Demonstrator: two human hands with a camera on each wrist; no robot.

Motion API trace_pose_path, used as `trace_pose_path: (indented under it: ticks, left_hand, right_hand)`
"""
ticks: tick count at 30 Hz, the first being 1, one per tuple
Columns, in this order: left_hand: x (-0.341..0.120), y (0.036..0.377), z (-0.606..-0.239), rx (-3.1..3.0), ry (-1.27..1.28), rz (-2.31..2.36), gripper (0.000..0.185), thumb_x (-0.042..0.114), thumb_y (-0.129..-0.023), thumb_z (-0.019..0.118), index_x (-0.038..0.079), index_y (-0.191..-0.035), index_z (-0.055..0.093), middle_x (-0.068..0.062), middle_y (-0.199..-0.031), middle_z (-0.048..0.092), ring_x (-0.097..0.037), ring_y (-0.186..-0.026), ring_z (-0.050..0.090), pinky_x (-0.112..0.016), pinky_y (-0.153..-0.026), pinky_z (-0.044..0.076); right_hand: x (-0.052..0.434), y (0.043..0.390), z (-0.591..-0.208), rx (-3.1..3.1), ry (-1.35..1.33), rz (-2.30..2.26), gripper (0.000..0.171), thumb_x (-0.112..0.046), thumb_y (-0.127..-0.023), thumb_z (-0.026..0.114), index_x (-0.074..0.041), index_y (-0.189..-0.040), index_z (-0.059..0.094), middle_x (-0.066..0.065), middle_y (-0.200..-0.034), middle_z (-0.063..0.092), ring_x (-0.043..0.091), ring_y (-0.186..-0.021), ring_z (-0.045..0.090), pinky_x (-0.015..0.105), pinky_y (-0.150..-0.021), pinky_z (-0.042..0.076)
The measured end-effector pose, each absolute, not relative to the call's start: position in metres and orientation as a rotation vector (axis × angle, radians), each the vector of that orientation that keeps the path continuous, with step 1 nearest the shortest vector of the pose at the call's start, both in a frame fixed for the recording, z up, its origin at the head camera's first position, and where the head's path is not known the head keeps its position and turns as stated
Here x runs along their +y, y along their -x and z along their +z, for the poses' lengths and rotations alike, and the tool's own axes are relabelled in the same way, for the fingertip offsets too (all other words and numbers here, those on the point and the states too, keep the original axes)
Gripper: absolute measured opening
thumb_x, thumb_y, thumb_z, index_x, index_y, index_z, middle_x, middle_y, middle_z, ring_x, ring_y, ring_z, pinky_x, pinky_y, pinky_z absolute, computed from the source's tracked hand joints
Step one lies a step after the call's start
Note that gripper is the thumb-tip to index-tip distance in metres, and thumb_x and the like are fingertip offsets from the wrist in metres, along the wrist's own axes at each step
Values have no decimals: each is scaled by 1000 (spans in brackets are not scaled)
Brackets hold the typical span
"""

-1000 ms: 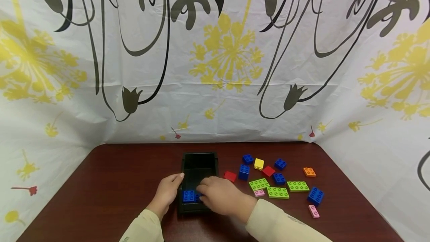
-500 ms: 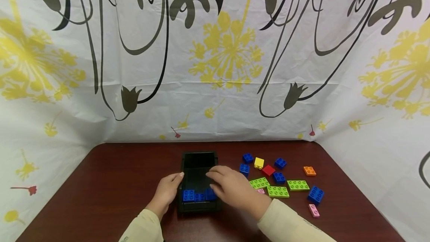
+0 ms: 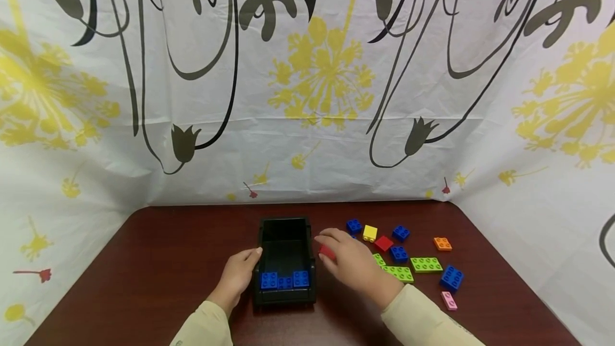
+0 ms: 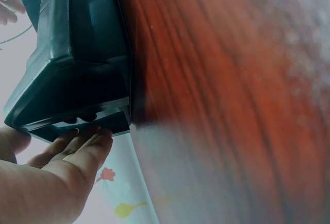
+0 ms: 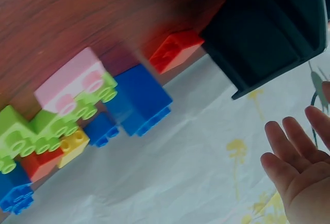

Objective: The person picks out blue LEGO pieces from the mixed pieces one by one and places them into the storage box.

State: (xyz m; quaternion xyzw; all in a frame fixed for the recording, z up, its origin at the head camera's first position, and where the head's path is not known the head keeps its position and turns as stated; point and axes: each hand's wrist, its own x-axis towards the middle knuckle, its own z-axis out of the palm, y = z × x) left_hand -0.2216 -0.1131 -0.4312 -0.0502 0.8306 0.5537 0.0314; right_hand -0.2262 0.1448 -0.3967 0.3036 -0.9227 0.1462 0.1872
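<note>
My left hand [image 3: 235, 276] holds the left side of a black plastic bin [image 3: 284, 299], thumb over the rim and fingers against the outer wall, as the left wrist view shows. Inside the bin's near end sit three blue toy bricks [image 3: 285, 282] in a row. Just right of the bin, my right hand [image 3: 353, 263] reaches over a red brick [image 3: 327, 252], which shows between thumb and fingers in the head view. From the right wrist, the fingers [image 5: 289, 141] look spread and bare, and the red brick [image 5: 177, 52] lies on the table close to the bin.
Loose bricks lie on the right of the brown table [image 3: 192, 244]: green ones [image 3: 426, 265], a yellow one [image 3: 370, 233], another red one [image 3: 384, 243], several blue ones [image 3: 451, 277], an orange one [image 3: 442, 244] and pink ones [image 3: 449, 300]. A patterned cloth [image 3: 307, 164] hangs behind.
My right hand has left the blue bricks in the bin and moved right, out over the red brick on the table. The left hand stays on the bin.
</note>
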Motion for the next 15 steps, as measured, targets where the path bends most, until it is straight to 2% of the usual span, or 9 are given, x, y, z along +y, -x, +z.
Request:
trace_pose_path:
  ticks: [15]
  left_hand:
    - [-114,221,-432,2532,181,1713,59,41,-103,41,-6,-138,47,-28,-141,45,-47,-131,40,-60,-103,37]
  right_hand:
    - [166,238,-407,-2697,-688,447,37,-22,-86,74,-11,-120,67,7,-122,61,24,-109,61,40,-84,56]
